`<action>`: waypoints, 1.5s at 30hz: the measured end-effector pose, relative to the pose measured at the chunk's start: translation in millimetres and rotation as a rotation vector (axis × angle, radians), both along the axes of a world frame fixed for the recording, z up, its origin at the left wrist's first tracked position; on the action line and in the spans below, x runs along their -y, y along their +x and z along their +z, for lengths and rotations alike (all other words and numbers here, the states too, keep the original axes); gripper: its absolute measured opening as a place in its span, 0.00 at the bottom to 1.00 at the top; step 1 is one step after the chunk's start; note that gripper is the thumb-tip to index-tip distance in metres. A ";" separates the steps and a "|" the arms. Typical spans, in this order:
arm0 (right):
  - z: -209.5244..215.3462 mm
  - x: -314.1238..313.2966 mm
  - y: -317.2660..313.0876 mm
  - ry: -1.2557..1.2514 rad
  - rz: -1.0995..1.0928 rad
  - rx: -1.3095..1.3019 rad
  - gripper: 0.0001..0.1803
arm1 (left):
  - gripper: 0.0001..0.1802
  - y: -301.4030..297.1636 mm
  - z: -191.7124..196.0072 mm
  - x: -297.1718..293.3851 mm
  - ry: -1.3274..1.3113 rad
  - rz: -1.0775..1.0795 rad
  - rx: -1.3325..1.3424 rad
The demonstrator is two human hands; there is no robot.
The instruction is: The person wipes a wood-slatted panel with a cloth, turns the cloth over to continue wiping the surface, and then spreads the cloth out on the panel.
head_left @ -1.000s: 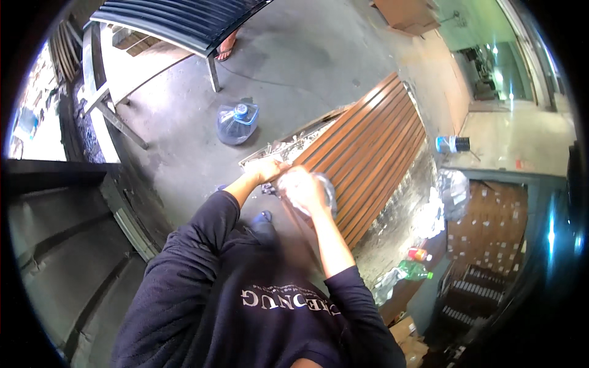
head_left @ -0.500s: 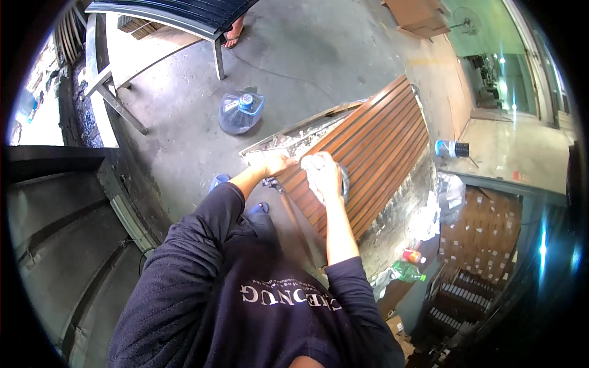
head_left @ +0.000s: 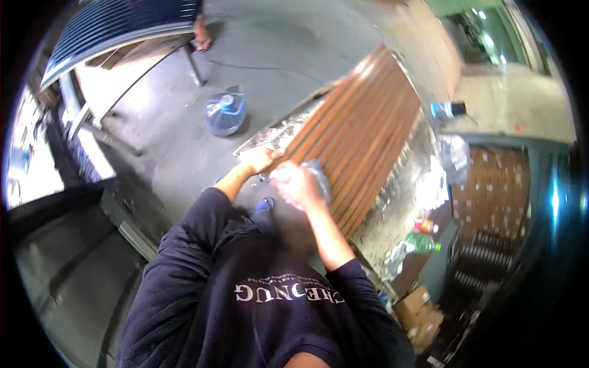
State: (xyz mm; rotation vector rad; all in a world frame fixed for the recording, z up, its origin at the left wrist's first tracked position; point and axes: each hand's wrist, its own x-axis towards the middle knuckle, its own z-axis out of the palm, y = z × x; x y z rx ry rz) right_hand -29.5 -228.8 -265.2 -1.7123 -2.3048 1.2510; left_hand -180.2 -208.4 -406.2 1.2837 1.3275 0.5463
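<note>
A brown slatted wooden panel (head_left: 362, 132) slants away from me on a paint-spattered work surface (head_left: 392, 211). My left hand (head_left: 264, 161) is closed at the panel's near left corner, its fingers at the edge. Just to the right, my right hand (head_left: 299, 185) is closed round a pale, crumpled rag (head_left: 319, 179) at the near end of the slats. Motion blurs that hand, and part of the rag bulges out past its right side.
A large clear water jug (head_left: 226, 115) stands on the floor, far left. Beyond it is a table (head_left: 196, 69) bearing dark slatted panels, with a person's foot (head_left: 202, 44) beside it. Right of my panel lie a green bottle (head_left: 423, 243), plastic bags (head_left: 454, 159) and a blue-black can (head_left: 448, 110).
My right hand has moved the rag left and nearer, from the top of the slats to the panel's near end. The left hand stays by the corner. The whole view has shifted slightly.
</note>
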 end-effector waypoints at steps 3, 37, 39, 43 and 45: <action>13.1 28.7 25.5 0.210 0.141 0.141 0.21 | 0.32 -5.9 36.4 7.6 -0.004 0.025 -0.082; -8.6 -339.6 352.7 0.550 -0.589 0.173 0.16 | 0.29 103.8 92.0 -137.9 0.190 0.273 -0.848; -6.7 -394.7 361.0 0.571 -0.627 0.206 0.17 | 0.30 94.5 88.1 -134.7 0.192 0.273 -0.877; -19.4 -482.6 385.4 0.597 -0.723 0.325 0.21 | 0.31 93.8 89.7 -124.0 0.245 0.265 -0.882; -10.0 -502.2 386.5 0.534 -0.792 0.341 0.24 | 0.32 95.9 88.6 -120.0 0.228 0.280 -0.890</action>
